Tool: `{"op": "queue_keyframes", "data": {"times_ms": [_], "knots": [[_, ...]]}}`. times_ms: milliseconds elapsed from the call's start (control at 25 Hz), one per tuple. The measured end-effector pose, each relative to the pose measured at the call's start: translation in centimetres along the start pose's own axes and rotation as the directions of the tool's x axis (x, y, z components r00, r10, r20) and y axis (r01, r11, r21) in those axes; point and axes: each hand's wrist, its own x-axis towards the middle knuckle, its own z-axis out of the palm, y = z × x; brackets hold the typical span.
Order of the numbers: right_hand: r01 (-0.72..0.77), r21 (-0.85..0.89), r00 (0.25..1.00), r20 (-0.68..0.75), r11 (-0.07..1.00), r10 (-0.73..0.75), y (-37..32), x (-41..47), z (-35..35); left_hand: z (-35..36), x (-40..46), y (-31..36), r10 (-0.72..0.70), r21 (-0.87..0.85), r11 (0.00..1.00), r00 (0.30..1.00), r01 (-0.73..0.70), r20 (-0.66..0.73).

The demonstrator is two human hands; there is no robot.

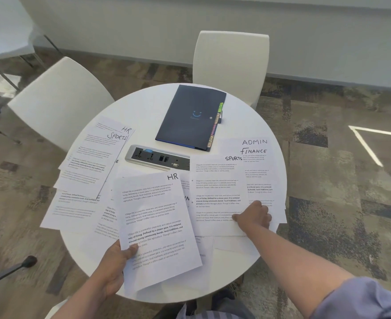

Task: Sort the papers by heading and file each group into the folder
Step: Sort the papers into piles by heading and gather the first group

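My left hand [113,269] grips the lower left edge of a printed sheet headed HR [157,226], held over the near part of the round white table [144,107]. My right hand [254,217] pinches the lower right of a sheet headed SPORTS [215,192], which lies on sheets headed FINANCE [259,157] and ADMIN [254,142]. A fanned pile at the left shows the headings SPORTS [91,162] and HR [126,129]. The dark blue folder [190,116] with coloured side tabs lies closed at the far side.
A grey socket box [157,157] is set in the table's middle. More loose sheets [75,210] overhang the left edge. Two white chairs [231,58] [61,102] stand behind the table, and a dark chair leg [12,270] reaches in at the lower left.
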Motion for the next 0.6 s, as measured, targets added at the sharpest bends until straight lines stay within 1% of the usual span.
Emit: {"op": "queue_keyframes", "data": {"times_ms": [120, 280, 360, 440, 520, 600], "knots": [[-0.024, 0.108, 0.999, 0.025, 0.994, 0.022, 0.1, 0.2, 0.0, -0.3, 0.1, 0.5, 0.004, 0.001, 1.000, 1.000, -0.004, 0.014], [0.012, 0.291, 0.999, 0.039, 0.957, -0.024, 0.9, 0.3, 0.7, -1.0, 0.6, 0.4, 0.002, -0.006, 1.000, 1.000, -0.001, 0.026], [0.023, 0.399, 1.000, -0.004, 0.917, -0.023, 1.9, -0.1, 0.8, -1.3, 0.7, 0.3, -0.003, -0.007, 1.000, 1.000, 0.003, 0.027], [0.016, 0.479, 0.998, -0.060, 0.878, 0.015, 3.4, -0.1, 0.0, -1.2, 0.6, 0.3, -0.002, -0.015, 1.000, 1.000, 0.002, 0.027], [-0.006, 0.510, 0.992, -0.104, 0.860, 0.069, 5.4, 0.4, -1.4, -0.6, 0.4, 0.5, 0.017, -0.020, 1.000, 0.999, -0.016, 0.028], [-0.012, 0.497, 0.986, -0.140, 0.867, 0.094, 7.7, 1.5, -3.0, 0.3, 0.3, 1.0, 0.032, -0.015, 0.999, 0.999, -0.032, 0.036]]}}
